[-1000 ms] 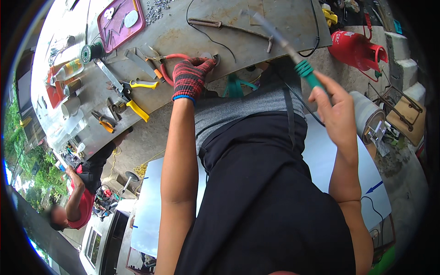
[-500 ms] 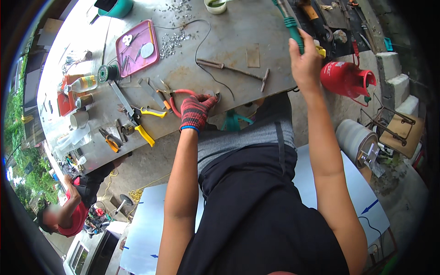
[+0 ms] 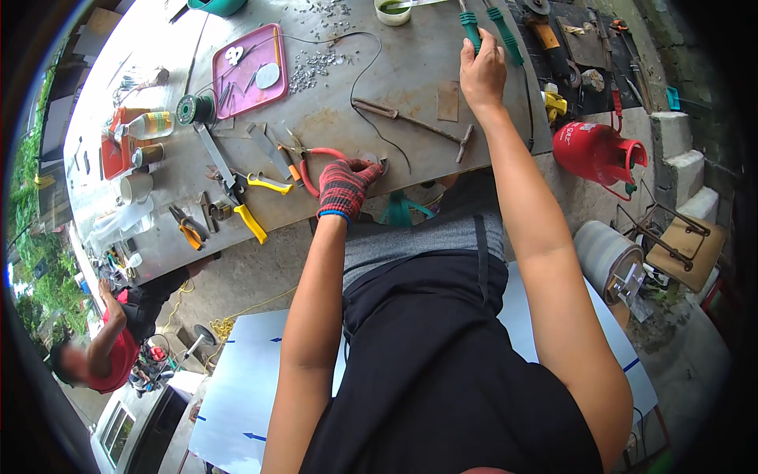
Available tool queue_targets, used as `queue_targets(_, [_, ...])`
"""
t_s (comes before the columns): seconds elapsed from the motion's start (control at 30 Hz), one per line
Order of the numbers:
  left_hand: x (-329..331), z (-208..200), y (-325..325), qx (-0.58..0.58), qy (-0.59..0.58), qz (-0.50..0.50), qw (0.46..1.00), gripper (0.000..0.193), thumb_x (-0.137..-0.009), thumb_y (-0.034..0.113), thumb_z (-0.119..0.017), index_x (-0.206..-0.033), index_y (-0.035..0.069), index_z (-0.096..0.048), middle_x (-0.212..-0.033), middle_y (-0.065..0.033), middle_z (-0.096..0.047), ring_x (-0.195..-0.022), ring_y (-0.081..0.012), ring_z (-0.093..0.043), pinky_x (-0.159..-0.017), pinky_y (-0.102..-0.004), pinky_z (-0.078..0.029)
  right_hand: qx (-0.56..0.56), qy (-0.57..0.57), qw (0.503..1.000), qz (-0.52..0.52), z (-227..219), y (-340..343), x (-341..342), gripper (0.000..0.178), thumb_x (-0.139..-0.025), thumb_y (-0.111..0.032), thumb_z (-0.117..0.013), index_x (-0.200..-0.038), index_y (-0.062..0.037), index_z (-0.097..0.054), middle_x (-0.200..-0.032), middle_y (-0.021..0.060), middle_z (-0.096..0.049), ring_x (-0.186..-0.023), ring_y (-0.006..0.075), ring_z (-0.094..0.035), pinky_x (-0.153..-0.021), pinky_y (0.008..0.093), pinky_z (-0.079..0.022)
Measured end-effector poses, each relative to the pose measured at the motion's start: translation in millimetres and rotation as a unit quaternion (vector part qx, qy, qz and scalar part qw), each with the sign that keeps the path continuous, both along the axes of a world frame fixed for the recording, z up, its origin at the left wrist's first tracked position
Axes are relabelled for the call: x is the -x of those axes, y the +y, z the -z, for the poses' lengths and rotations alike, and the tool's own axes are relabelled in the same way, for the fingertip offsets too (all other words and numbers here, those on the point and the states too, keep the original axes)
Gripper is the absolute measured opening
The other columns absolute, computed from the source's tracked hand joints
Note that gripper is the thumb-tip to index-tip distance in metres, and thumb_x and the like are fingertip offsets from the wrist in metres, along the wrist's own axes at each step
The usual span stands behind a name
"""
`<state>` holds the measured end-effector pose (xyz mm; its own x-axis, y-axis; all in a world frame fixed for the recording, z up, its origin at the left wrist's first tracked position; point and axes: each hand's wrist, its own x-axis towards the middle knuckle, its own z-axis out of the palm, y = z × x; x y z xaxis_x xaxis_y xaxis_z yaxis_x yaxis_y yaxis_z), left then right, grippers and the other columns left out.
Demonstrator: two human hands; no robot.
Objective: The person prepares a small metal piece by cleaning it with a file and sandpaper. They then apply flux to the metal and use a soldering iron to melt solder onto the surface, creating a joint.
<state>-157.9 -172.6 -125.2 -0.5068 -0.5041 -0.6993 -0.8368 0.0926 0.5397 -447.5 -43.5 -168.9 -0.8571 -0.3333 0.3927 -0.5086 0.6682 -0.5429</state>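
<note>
My left hand [image 3: 344, 189], in a red-and-black striped knit glove, rests at the table's near edge. Its fingers are closed on a small curved metal piece [image 3: 384, 166]. Beside that hand lie red-handled pliers [image 3: 309, 169], jaws pointing away. My bare right hand [image 3: 483, 75] is wrapped round the lower end of a green-handled tool [image 3: 470, 30], whose metal shaft runs out of the picture at the top. Just right of it is a second green handle [image 3: 507, 35]. A rusty T-shaped metal rod [image 3: 422, 128] lies on the table between my hands.
On the metal table [image 3: 316, 118] are a pink tray [image 3: 249, 71], small metal bits [image 3: 316, 75], yellow-handled cutters [image 3: 251, 223], a wire spool [image 3: 193, 110] and a green-stained cup [image 3: 392, 12]. A red gas cylinder [image 3: 594, 152] stands right of the table. Another person [image 3: 106, 347] is at far left.
My right hand has moved left with the green-handled tool, and a second green handle now shows beside it. My left hand keeps its place by the red-handled pliers. The view has shifted slightly.
</note>
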Motion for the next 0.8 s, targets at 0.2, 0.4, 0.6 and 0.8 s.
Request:
queue_targets(0.2, [-0.5, -1.2, 0.1, -0.007, 0.004, -0.006, 1.000, 0.047, -0.081, 0.038, -0.086, -0.108, 0.001, -0.080, -0.093, -0.0136, -0.079, -0.085, -0.0198, -0.073, -0.083, -0.0343, -0.056, -0.016, -0.018, 0.999, 0.026, 28.7, -5.5, 2.8, 0.037, -0.095, -0.022, -0.070, -0.126, -0.0020, -0.061, -0.113, 0.0188, -0.066, -0.104, 0.0392, -0.061, -0.093, 0.0481, -0.049])
queue_targets(0.4, [-2.3, 12.0, -2.3, 0.010, 0.014, 0.021, 1.000, 0.047, -0.081, 0.040, -0.087, -0.108, 0.003, -0.080, -0.093, -0.0118, -0.079, -0.086, -0.0197, -0.073, -0.082, -0.0341, -0.056, 0.032, 0.045, 0.998, -0.004, 32.6, 6.2, 12.8, 0.039, -0.090, -0.023, -0.075, -0.120, -0.0003, -0.065, -0.111, 0.0190, -0.064, -0.106, 0.0390, -0.060, -0.095, 0.0476, -0.049])
queue_targets(0.6, [1.6, -1.1, -0.5, -0.008, -0.003, -0.004, 1.000, 0.043, -0.081, 0.040, -0.084, -0.106, 0.005, -0.081, -0.094, -0.0137, -0.079, -0.086, -0.0237, -0.075, -0.085, -0.0358, -0.057, 0.059, -0.021, 0.997, -0.044, -13.8, 32.7, -48.9, 0.023, -0.087, -0.011, -0.074, -0.108, -0.0032, -0.069, -0.099, 0.0134, -0.067, -0.092, 0.0316, -0.062, -0.085, 0.0427, -0.050])
queue_targets(0.8, [4.2, -13.7, 1.8, -0.009, -0.002, -0.013, 1.000, 0.043, -0.082, 0.038, -0.085, -0.106, 0.003, -0.081, -0.092, -0.0134, -0.079, -0.083, -0.0215, -0.074, -0.082, -0.0347, -0.056, 0.034, -0.107, 0.976, -0.186, -26.8, 44.3, -149.5, 0.014, -0.085, -0.002, -0.073, -0.098, -0.0053, -0.070, -0.095, 0.0100, -0.067, -0.090, 0.0307, -0.063, -0.082, 0.0412, -0.051])
